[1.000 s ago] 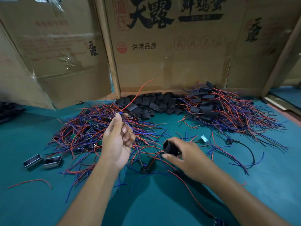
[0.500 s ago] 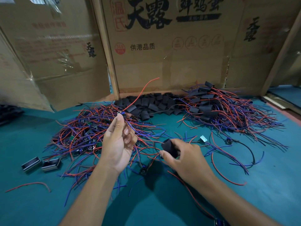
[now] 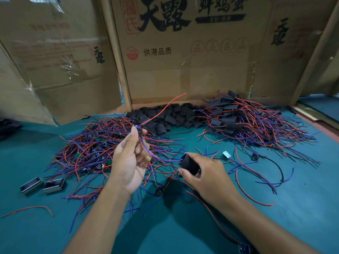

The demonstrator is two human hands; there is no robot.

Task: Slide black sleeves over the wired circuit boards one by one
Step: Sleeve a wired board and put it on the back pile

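Over the last second the right hand (image 3: pixel 207 173), its grip clamped round an open black sleeve (image 3: pixel 189 164), edges toward the wired board (image 3: pixel 137 127) pinched at ten o'clock by the left hand (image 3: pixel 131 158), so threading looks imminent.

i see a teal work surface (image 3: pixel 302 208) filling the lower view. behind it stand flattened cardboard boxes (image 3: pixel 183 52) as a back wall, printed with black and red chinese characters; clear tape shines on the left panel (image 3: pixel 60 57). a wooden post (image 3: pixel 311 55) leans at right. lighting is dim and even.
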